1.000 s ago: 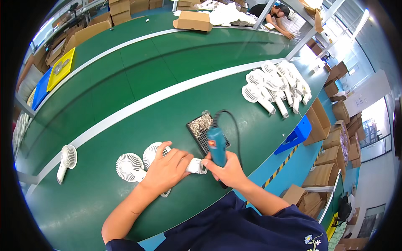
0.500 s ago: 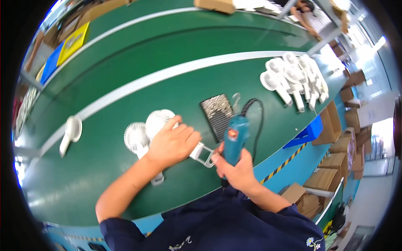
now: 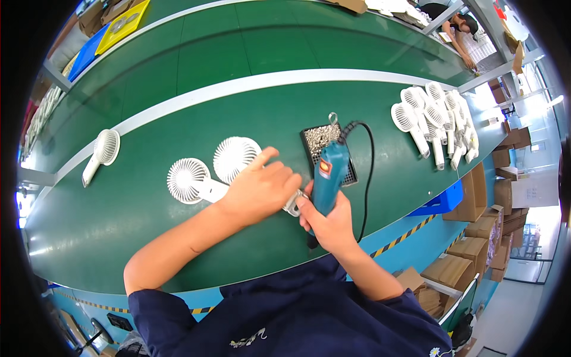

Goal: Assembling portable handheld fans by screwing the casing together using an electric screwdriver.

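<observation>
My left hand (image 3: 262, 187) is closed round the handle of a white handheld fan, whose ribbed round head (image 3: 237, 156) shows beyond the wrist. A white loop-shaped end piece (image 3: 292, 205) sticks out between my two hands. My right hand (image 3: 333, 223) grips a teal electric screwdriver (image 3: 329, 175), its tip pointing down toward the table's near edge. The right thumb and fingertips are close by the loop; whether they touch it I cannot tell. Another white fan (image 3: 189, 181) lies beside my left forearm, its handle partly hidden. Behind the screwdriver sits a black tray of small screws (image 3: 321, 138).
A heap of white fans (image 3: 437, 122) lies at the right of the green table (image 3: 119, 238); a single fan (image 3: 104, 152) lies far left. The black cord (image 3: 372, 172) loops right of the tool. A blue bin (image 3: 440, 201) hangs off the right edge. Across the table, a person bends forward.
The view has shifted. My hands are closer together, and less of the white loop shows between them. The screwdriver stays in my right hand, the fan in my left.
</observation>
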Available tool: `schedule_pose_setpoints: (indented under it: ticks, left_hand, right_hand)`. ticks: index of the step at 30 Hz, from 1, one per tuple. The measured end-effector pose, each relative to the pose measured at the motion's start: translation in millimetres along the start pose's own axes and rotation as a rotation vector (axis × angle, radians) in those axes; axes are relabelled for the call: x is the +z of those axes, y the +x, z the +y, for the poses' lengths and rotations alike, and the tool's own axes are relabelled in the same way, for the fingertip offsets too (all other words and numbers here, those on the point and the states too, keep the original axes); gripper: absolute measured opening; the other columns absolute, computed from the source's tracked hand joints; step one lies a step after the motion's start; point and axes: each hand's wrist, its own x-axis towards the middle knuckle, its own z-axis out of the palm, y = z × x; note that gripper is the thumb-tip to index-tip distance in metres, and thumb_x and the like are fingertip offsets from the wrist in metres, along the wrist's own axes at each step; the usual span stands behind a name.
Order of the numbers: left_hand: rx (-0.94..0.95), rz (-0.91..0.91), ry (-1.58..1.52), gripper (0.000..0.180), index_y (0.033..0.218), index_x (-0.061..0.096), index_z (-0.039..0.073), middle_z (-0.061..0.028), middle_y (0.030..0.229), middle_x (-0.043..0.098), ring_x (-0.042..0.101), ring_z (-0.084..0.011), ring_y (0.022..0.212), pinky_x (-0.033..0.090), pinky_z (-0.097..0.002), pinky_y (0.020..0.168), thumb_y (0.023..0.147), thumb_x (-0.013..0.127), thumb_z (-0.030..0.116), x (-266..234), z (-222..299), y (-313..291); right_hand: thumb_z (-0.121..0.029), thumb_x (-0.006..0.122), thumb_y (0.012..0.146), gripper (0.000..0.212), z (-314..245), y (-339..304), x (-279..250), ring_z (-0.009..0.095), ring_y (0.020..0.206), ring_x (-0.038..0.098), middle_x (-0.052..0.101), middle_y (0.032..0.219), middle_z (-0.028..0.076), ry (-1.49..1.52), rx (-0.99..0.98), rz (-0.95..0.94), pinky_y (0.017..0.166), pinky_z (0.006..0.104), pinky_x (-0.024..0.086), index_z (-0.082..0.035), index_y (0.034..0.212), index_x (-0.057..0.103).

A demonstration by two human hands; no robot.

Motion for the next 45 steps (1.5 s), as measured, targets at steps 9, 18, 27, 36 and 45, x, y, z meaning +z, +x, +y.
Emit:
schedule_pose_setpoints:
  ticks: [9,18,27,36,45]
  left_hand:
    - [-0.379,-0.405,0.086,0.063,0.121,0.054,0.008,-0.0114,0.118,0.052,0.044,-0.0313,0.120,0.025,-0.0549,0.110,0.065,0.079,0.021,-79,-10,-73]
    - [-0.048,-0.148,0.279,0.025,0.098,0.066,0.012,0.0027,0.098,0.060,0.049,-0.0191,0.094,0.029,-0.0572,0.103,0.074,0.065,0.013,-75,19,-62]
    - [0.383,-0.090,0.125,0.035,0.113,0.060,0.014,0.0006,0.116,0.058,0.052,-0.0204,0.105,0.034,-0.0461,0.099,0.079,0.057,0.010,-1,1,159]
    - [0.354,-0.082,0.084,0.031,0.111,0.063,0.016,0.0024,0.111,0.060,0.050,-0.0195,0.107,0.037,-0.0426,0.092,0.082,0.056,0.010,135,-51,263]
    - [0.425,0.012,-0.031,0.024,0.103,0.065,0.015,-0.0035,0.108,0.061,0.052,-0.0214,0.110,0.039,-0.0396,0.098,0.084,0.051,0.014,167,-74,306]
  right_hand:
    - [-0.015,0.067,0.087,0.033,31,31,7,0.011,0.064,0.063,0.063,0.085,0.006,-0.104,0.153,-0.207,0.047,0.0251,0.049,0.002,0.111,0.051]
    - [-0.010,0.063,0.090,0.032,16,-4,-2,0.012,0.073,0.063,0.059,0.086,0.007,0.267,0.079,-0.362,0.059,0.0253,0.053,0.005,0.115,0.049]
    - [-0.009,0.068,0.085,0.036,-34,-20,-185,0.018,0.073,0.066,0.064,0.087,0.012,0.199,-0.158,0.231,0.067,0.0315,0.057,0.007,0.113,0.052]
    - [-0.011,0.069,0.085,0.026,-19,7,-318,0.015,0.068,0.064,0.063,0.081,0.009,0.064,0.033,0.496,0.064,0.0274,0.056,0.003,0.102,0.056]
    - [-0.010,0.069,0.084,0.023,-11,34,-316,0.016,0.063,0.062,0.060,0.077,0.009,0.022,0.014,0.705,0.058,0.0288,0.054,0.001,0.097,0.053]
